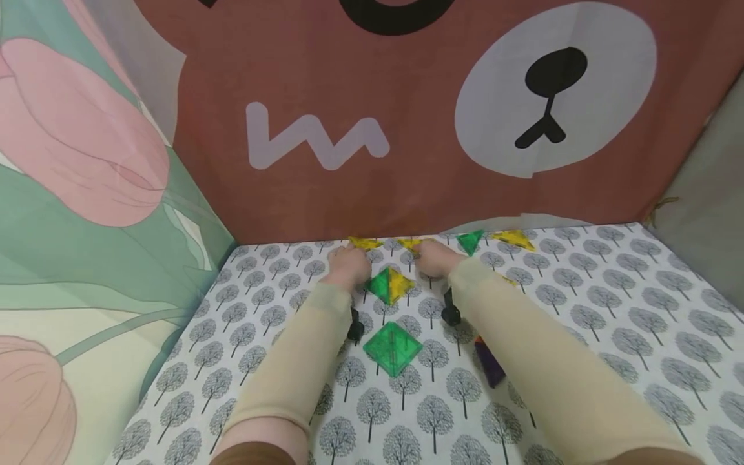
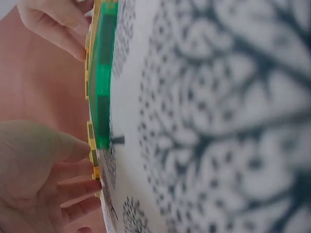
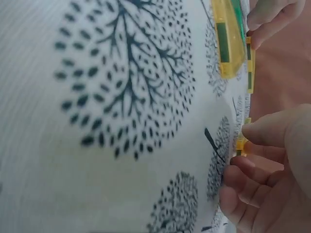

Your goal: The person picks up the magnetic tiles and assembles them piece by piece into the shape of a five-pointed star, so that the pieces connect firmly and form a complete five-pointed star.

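Note:
My left hand is at the far side of the cloth, its thumb and fingers at the edges of a yellow triangular magnetic tile; the left wrist view shows this yellow tile between thumb and fingers. To the right, my right hand pinches a second yellow triangular tile, which the right wrist view shows as a thin yellow edge. Both tiles lie flat or nearly so. Nearer than the hands, a green and a yellow tile form a diamond.
Closer in lies a green diamond of tiles. Beyond my right hand are a green triangle and a yellow triangle. My right sleeve partly covers a dark purple tile. A brown printed curtain hangs along the far edge.

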{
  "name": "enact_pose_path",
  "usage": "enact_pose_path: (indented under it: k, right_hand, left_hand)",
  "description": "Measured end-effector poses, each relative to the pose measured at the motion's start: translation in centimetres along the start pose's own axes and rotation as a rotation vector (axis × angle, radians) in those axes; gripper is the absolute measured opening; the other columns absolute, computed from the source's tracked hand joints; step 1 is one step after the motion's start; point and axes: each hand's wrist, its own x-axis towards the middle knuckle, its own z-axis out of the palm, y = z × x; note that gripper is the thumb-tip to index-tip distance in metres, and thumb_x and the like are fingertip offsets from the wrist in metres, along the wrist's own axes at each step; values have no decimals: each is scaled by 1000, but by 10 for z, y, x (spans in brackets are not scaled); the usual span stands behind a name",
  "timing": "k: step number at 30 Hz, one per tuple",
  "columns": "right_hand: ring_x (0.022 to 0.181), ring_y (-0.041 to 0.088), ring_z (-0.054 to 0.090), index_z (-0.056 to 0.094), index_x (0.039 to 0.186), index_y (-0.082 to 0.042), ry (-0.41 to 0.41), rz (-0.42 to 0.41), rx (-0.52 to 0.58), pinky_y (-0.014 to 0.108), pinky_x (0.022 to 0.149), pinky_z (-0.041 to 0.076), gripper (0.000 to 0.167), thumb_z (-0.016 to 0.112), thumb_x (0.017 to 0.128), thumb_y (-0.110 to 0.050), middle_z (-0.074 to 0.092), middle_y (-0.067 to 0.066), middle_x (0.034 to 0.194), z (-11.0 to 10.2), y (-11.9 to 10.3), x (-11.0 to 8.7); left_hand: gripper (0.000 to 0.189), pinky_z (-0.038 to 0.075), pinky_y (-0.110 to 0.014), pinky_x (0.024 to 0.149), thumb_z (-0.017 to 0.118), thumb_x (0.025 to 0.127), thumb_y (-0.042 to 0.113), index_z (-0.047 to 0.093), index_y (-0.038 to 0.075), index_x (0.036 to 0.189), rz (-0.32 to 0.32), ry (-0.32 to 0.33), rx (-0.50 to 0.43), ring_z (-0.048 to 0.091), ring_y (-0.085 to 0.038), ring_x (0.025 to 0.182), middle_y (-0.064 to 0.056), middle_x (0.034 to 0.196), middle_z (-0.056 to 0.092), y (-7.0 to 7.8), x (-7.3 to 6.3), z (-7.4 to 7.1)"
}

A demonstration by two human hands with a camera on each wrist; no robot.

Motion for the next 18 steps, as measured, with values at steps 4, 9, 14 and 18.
enact_pose_path:
  k: [4,9,14,18]
  right_hand:
    - [103,28,52,61,129,3,42,-33,-60,42,83,46,35,45,101,-10,52,20,132,-2,1,-6]
    - [107,30,54,66,122,1,51,-63,-99,45,88,48,32,45,103,-12,55,18,127,-6,3,-15]
    - [95,30,58,69,98,1,77,-131,-161,45,87,49,28,46,103,-13,62,15,102,-7,10,-20]
    - [74,26,55,63,82,-2,63,-178,-152,42,72,48,29,44,103,-10,59,14,84,-9,21,-25]
  left_hand:
    - [40,19,-55,116,38,104,22,62,6,132,3,-21,-8,31,-37,140,-15,152,40,6,0,1]
    - [40,19,-55,116,39,105,24,60,6,134,27,-48,-17,30,-36,141,-15,150,43,14,-1,1]
    - [36,22,-53,114,39,105,23,65,11,127,59,-49,-34,34,-34,138,-12,141,52,21,-1,3]
    - [32,24,-53,113,39,105,22,69,11,103,92,-54,-47,41,-31,131,-8,128,59,26,-1,4]
